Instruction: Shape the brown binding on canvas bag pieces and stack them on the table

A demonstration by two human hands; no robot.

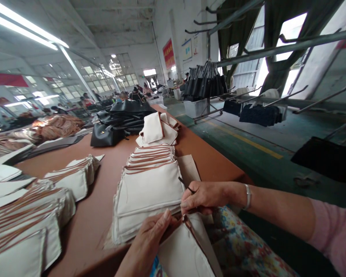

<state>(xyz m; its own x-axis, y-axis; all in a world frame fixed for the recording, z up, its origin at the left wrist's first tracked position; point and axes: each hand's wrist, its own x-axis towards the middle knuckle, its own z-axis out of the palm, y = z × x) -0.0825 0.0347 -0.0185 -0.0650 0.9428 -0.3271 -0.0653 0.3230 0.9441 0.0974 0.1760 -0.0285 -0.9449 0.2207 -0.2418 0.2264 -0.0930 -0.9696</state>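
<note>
A cream fabric pouch piece (184, 250) with brown edging hangs at the table's front edge, over my lap. My left hand (150, 238) grips its upper edge, thumb on top. Close beside it, my right hand (202, 196) is closed around a thin dark tool (191, 190); its ends poke out above the fingers and its working tip is hidden. The right fingertips are at the pouch's brown-edged corner. Just beyond both hands lies a row of overlapping cream pouch pieces (150, 188), also brown-edged.
More cream pieces (20, 231) lie in rows at the left of the brown table (95, 215). A crumpled cream pile (155, 129) and black bags (123, 119) are farther back. Right of the table stands a metal rack (256, 54) with hanging dark bags and protruding hooks.
</note>
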